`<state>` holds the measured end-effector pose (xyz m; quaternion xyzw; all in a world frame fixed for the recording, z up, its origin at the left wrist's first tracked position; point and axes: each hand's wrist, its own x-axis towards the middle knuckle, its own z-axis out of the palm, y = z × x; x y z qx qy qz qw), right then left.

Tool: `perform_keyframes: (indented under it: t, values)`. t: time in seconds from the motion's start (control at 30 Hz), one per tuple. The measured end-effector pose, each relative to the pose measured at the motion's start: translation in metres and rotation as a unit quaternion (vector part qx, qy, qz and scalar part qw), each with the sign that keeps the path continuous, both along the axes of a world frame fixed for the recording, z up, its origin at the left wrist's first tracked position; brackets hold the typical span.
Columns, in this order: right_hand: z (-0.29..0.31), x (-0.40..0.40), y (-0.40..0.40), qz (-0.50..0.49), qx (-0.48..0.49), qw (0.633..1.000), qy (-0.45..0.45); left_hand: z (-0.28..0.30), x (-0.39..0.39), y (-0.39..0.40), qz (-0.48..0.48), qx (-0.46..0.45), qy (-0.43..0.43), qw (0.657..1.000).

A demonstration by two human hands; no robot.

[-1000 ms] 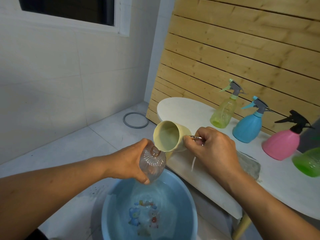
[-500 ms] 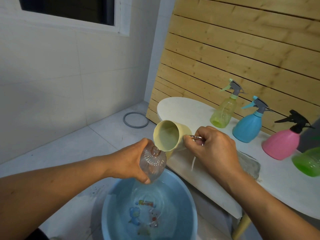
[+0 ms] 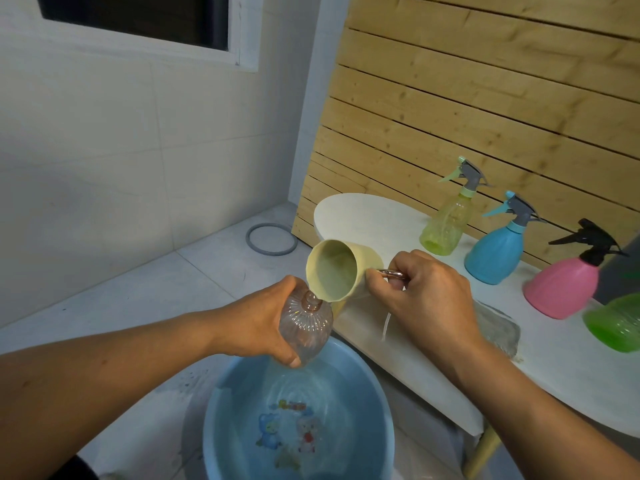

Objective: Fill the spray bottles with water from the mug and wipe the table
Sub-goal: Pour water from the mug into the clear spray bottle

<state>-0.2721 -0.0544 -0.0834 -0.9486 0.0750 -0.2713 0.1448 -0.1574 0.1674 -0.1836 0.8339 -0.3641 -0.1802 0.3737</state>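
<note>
Both arms are bare from the elbows down to the left hand [image 3: 258, 322] and right hand [image 3: 427, 299]. No sleeves, rings or watch show.

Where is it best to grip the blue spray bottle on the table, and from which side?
Probably at the narrow neck below the trigger head of the blue spray bottle, coming from the front table edge. It stands upright, its body widens downward, and the wooden wall blocks the back.

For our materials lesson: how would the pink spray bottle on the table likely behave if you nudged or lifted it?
The pink spray bottle has a wide base and narrow neck, so a nudge would probably slide it on the table rather than tip it. It looks like plastic, so likely light unless full; its opaque body hides the water level.
</note>
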Motion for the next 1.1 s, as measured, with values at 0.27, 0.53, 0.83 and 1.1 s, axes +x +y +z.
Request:
perform_keyframes:
  t: [0.27,0.53,0.83,1.1]
  values:
    - [-0.0002,-0.0008,0.0006,0.007,-0.007,1.000,-0.013,0.0013,0.0000,0.0001,-0.001,0.001,-0.002,1.000]
    - [-0.0012,0.0004,-0.0001,0.004,-0.020,1.000,-0.012,0.0024,-0.0011,0.0002,0.000,0.002,0.000,1.000]
    - [-0.0025,0.0010,-0.0002,-0.002,-0.038,0.999,-0.020,0.0018,-0.0007,-0.0002,0.000,0.004,0.000,1.000]
    - [-0.0023,0.0002,0.0002,0.003,-0.047,0.999,-0.027,0.0020,-0.0009,-0.0004,0.001,-0.001,0.007,1.000]
